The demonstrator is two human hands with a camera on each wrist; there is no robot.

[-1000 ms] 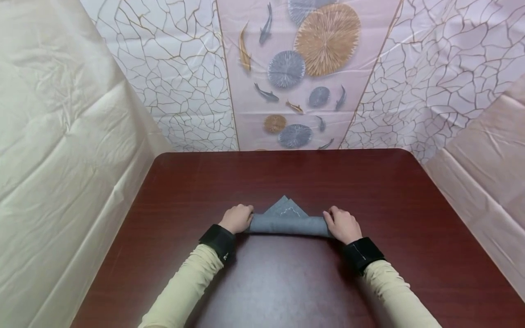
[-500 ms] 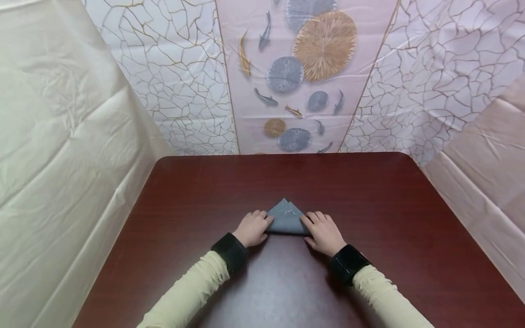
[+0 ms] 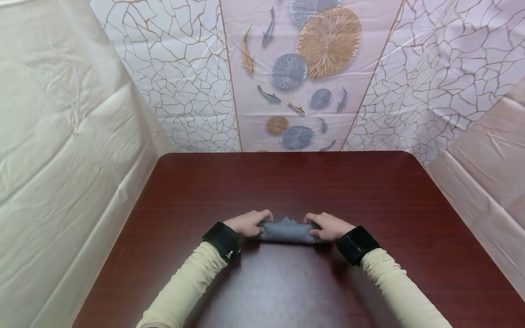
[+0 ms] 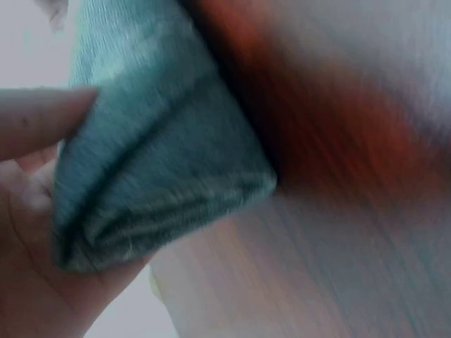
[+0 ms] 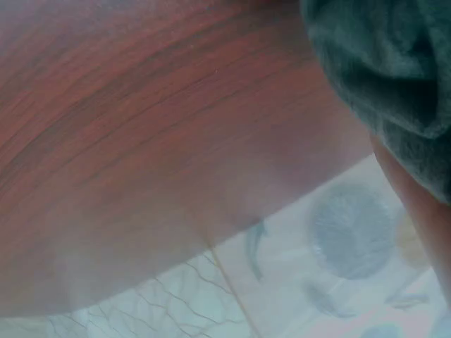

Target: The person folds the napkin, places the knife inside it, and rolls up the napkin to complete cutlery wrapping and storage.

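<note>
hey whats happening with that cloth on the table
A person is working a small grey cloth with both bare hands on a dark red table. The left hand grips one end and the right hand grips the other, fingers curled over the top. The cloth is bunched into a short roll between them, with a couple of points sticking up at its far edge. The left wrist view shows folded layers held against the palm.

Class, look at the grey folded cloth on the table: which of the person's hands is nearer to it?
Neither: both hold it. The left hand grips the left end of the grey cloth; the right hand grips its right end.
</note>
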